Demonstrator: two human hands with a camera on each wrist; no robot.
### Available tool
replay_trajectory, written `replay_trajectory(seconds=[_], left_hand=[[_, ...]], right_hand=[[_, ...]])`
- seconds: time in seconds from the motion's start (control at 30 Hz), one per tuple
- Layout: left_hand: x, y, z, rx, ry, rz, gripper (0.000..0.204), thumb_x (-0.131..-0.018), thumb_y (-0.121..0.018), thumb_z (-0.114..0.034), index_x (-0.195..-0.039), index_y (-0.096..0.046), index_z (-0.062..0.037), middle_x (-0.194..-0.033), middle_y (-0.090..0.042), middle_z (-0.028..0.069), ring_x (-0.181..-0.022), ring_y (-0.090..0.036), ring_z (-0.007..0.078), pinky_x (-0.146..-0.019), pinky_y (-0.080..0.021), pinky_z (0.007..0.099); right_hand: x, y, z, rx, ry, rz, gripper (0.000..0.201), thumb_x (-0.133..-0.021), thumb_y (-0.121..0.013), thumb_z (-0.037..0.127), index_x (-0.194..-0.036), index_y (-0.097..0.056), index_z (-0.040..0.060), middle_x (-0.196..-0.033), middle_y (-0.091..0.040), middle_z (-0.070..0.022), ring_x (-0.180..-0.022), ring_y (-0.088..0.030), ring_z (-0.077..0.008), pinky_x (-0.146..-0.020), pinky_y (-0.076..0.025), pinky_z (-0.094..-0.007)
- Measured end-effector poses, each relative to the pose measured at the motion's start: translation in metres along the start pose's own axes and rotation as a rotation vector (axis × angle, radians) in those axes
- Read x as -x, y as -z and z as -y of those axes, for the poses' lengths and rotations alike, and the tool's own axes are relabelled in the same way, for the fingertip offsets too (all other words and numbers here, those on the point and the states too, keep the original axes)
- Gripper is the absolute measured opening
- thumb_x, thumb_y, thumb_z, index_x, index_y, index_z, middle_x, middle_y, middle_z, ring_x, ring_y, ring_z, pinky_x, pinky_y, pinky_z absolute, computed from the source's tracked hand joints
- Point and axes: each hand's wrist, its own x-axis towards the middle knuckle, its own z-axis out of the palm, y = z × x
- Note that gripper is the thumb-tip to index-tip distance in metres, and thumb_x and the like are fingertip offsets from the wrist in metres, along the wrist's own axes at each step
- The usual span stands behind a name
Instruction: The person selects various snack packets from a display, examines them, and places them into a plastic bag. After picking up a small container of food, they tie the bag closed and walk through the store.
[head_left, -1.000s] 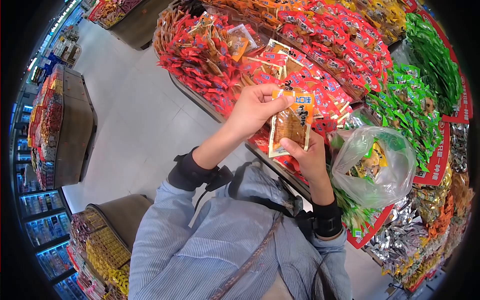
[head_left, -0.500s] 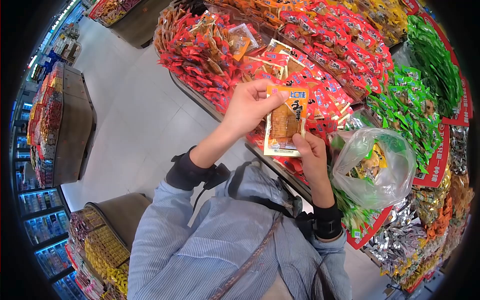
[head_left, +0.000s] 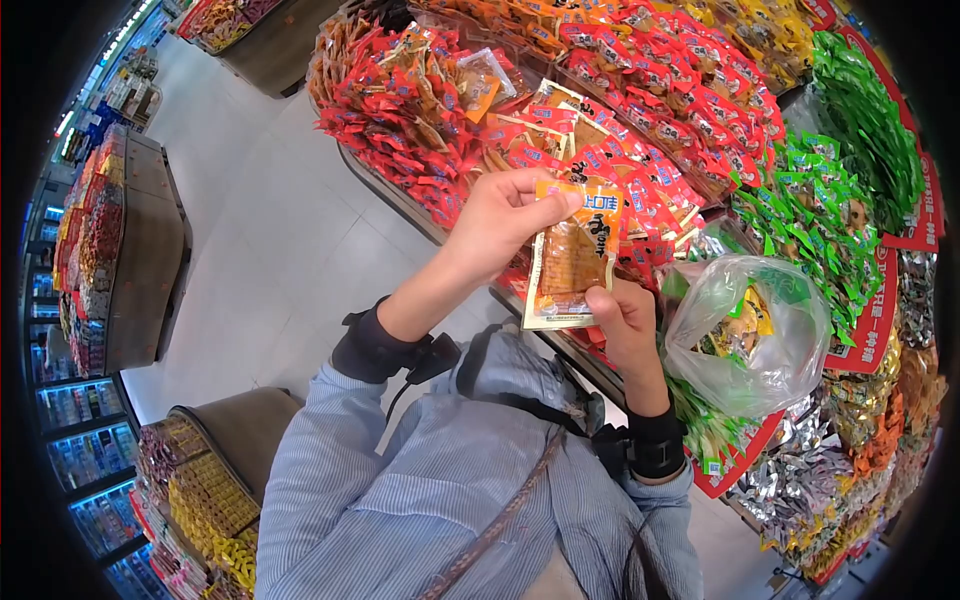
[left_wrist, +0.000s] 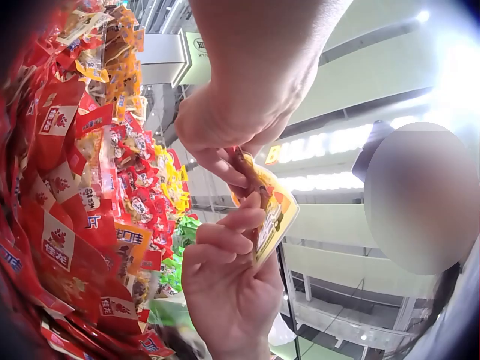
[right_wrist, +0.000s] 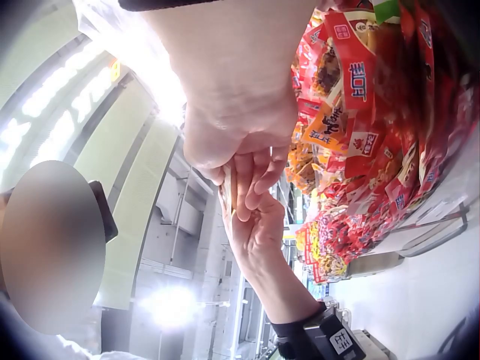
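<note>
In the head view, my left hand (head_left: 500,222) pinches a snack packet (head_left: 572,262) near its top edge, thumb across the orange printed band. The packet has a see-through window with brown food inside and a pale border. My right hand (head_left: 630,325) grips its lower right corner, thumb on the front. The left wrist view shows the packet (left_wrist: 277,216) side-on between the hands, with the right hand's fingers (left_wrist: 225,236) curled behind it. From the right wrist, only a thin edge of the packet (right_wrist: 231,191) shows, mostly hidden by fingers.
Red packets (head_left: 400,120) heap the display bin below and beyond the hands. Green packets (head_left: 815,190) lie to the right. A clear plastic bag (head_left: 790,340) with a few packets inside rests beside my right wrist. Another display stand (head_left: 140,260) stands across the tiled floor (head_left: 270,220).
Both hands keep hold of the packet. It shifted left and turned face-on, then tilted slightly, its lower edge now lower and further left. The plastic bag stayed in place.
</note>
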Motion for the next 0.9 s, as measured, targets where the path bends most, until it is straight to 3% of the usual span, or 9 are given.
replay_trajectory(seconds=[0.1, 0.2, 0.6, 0.77, 0.87, 0.9], left_hand=[[-0.0006, 0.0003, 0.0022, 0.002, -0.01, -0.002, 0.011, -0.079, -0.058, -0.01, -0.081, -0.058, 0.0011, -0.078, -0.06, 0.0028, -0.07, -0.055, 0.0066, -0.063, -0.044, 0.0214], [-0.0003, 0.0003, 0.0023, 0.022, -0.001, 0.004, 0.011, -0.079, -0.058, -0.01, -0.081, -0.058, 0.001, -0.078, -0.06, 0.0031, -0.07, -0.056, 0.0069, -0.063, -0.045, 0.0218], [0.0013, 0.0011, 0.0032, 0.072, 0.022, 0.027, 0.013, -0.08, -0.057, -0.011, -0.084, -0.059, 0.0012, -0.079, -0.061, 0.0046, -0.071, -0.056, 0.007, -0.063, -0.046, 0.0215], [0.0025, 0.0013, 0.0032, 0.06, 0.028, 0.03, 0.014, -0.082, -0.054, -0.012, -0.085, -0.058, 0.0012, -0.079, -0.06, 0.0049, -0.072, -0.055, 0.007, -0.067, -0.045, 0.0222], [0.0018, 0.0055, 0.0088, 0.015, -0.006, 0.042, 0.02, -0.084, -0.052, -0.018, -0.09, -0.058, 0.0001, -0.08, -0.06, 0.0039, -0.07, -0.055, 0.0066, -0.064, -0.045, 0.0208], [0.0012, 0.007, 0.0091, 0.119, 0.048, 0.037, 0.022, -0.086, -0.049, -0.02, -0.093, -0.056, -0.0001, -0.082, -0.059, 0.0042, -0.071, -0.055, 0.0068, -0.065, -0.045, 0.0209]], right_hand=[[0.0003, 0.0032, 0.0007, 0.022, 0.026, 0.041, 0.035, -0.086, -0.047, 0.027, -0.075, -0.061, -0.003, -0.056, -0.052, 0.0006, -0.044, -0.038, -0.0024, -0.041, -0.028, -0.0192], [0.0026, 0.008, -0.0001, 0.047, 0.02, 0.117, 0.032, -0.088, -0.044, 0.026, -0.089, -0.061, -0.0012, -0.067, -0.053, 0.0008, -0.054, -0.04, -0.0042, -0.047, -0.03, -0.0196], [0.0017, 0.0055, 0.0012, 0.092, 0.092, 0.133, 0.03, -0.088, -0.044, 0.023, -0.092, -0.059, -0.003, -0.081, -0.059, -0.0043, -0.071, -0.049, -0.0079, -0.063, -0.038, -0.0214], [0.0025, 0.0031, 0.0008, 0.078, 0.044, 0.112, 0.03, -0.088, -0.044, 0.022, -0.093, -0.059, -0.0038, -0.086, -0.06, -0.0063, -0.076, -0.052, -0.009, -0.068, -0.04, -0.0222], [0.0032, 0.0033, -0.0018, 0.064, 0.039, 0.1, 0.03, -0.088, -0.043, 0.021, -0.094, -0.059, -0.0037, -0.087, -0.06, -0.0067, -0.077, -0.053, -0.0094, -0.069, -0.04, -0.0227], [0.0032, 0.0037, -0.0034, 0.06, 0.037, 0.097, 0.029, -0.088, -0.043, 0.021, -0.094, -0.059, -0.0036, -0.087, -0.06, -0.0068, -0.078, -0.053, -0.0095, -0.07, -0.041, -0.0228]])
